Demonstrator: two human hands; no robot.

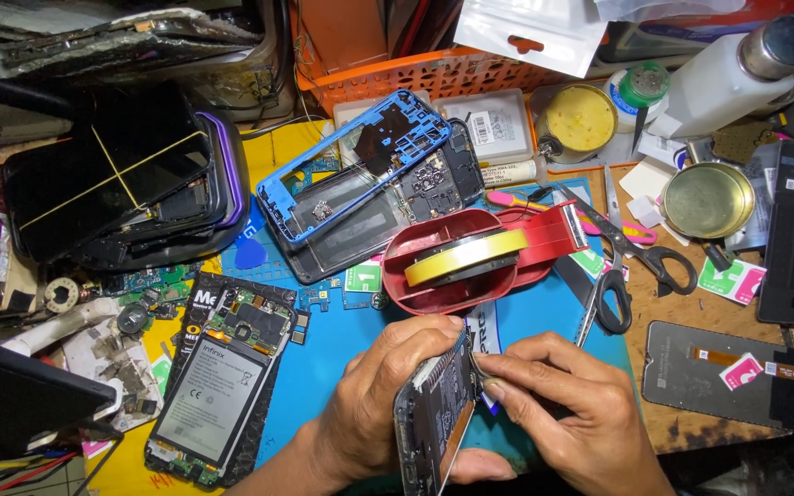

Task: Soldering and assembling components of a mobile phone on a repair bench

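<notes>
The left hand (388, 395) has its grip closed around an opened phone (434, 418), held on edge above the blue mat (342, 367) at the near side of the counter (691, 321), while the right hand (567, 404) pinches thumb and forefinger tight on a thin metal tool (476, 369) whose tip touches the phone's upper edge. Just beyond the hands sits a red tape dispenser (480, 253) with a yellow roll, scissors (622, 266) lie to its right, and another opened phone (218, 381) with its battery showing lies on the left
</notes>
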